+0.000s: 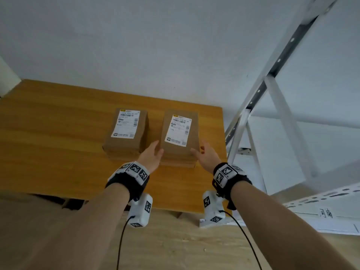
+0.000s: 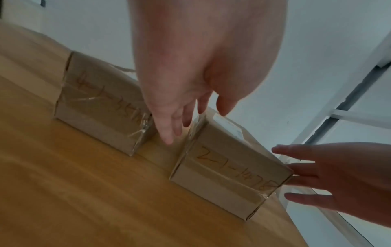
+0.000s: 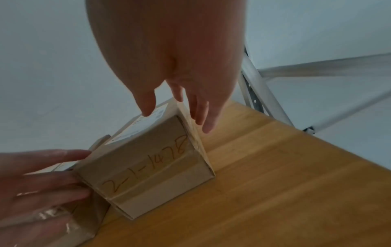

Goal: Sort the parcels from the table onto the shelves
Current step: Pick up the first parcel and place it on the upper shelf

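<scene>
Two brown cardboard parcels sit side by side on the wooden table (image 1: 48,133), toward its far right part, a narrow gap between them. The right parcel (image 1: 180,137) is the target; the left parcel (image 1: 125,131) sits untouched. Both carry white shipping labels on top and clear tape on the near faces; the right one has a handwritten code there, "2-1-14" legible, the rest unclear.

Left hand (image 1: 151,155) flanks the right parcel's left side, fingers straight, reaching into the gap. Right hand (image 1: 205,154) is at its right side, fingers spread and straight. Neither grips yet; contact looks like light fingertip touch at most.

Judgement: stiff taped carton, probably light to moderate. Tape patches may be slick, bare cardboard grips fine. Best hold is palms squeezing the two opposite side faces, low on the box, then lift. The white metal shelving (image 1: 272,106) stands just right of the table.
</scene>
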{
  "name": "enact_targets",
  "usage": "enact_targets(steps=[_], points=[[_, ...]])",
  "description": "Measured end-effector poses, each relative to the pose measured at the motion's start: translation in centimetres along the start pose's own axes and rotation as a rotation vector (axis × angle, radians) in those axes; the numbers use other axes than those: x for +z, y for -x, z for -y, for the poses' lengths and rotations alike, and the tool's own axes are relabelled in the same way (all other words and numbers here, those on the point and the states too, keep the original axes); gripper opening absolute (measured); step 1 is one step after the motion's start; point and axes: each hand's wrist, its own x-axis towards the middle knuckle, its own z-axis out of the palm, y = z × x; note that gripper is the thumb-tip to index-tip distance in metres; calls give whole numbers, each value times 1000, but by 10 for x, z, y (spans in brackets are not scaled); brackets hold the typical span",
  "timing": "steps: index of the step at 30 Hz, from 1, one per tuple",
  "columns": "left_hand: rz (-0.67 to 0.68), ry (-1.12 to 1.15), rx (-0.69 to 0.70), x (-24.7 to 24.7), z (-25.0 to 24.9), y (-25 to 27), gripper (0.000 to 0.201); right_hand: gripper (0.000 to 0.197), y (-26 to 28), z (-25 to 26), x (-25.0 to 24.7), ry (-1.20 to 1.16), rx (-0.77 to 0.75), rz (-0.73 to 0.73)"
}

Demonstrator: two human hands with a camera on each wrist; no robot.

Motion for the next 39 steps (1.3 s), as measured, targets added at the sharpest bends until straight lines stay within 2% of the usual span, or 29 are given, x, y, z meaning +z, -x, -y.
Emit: enact_targets(steps=[10, 16, 22, 26, 32, 39], points=[[-1, 189, -44, 4, 2, -18, 49, 60, -11, -6, 5, -260, 59, 31], [-23, 316, -73, -7, -8, -4, 42, 70, -2, -4, 1, -380, 75, 28], [-94, 447, -63, -29, -32, 30, 41, 79, 23, 22, -16, -386, -33, 4], [-109, 508, -42, -44, -52, 60, 60, 83, 47, 43, -36, -384, -81, -6], [-184, 519, 19, -67, -82, 109, 73, 87, 86, 78, -62, -368, -193, -14], [-269, 476, 104, -91, -109, 158, 72, 92, 123, 109, -85, -367, -259, -28]])
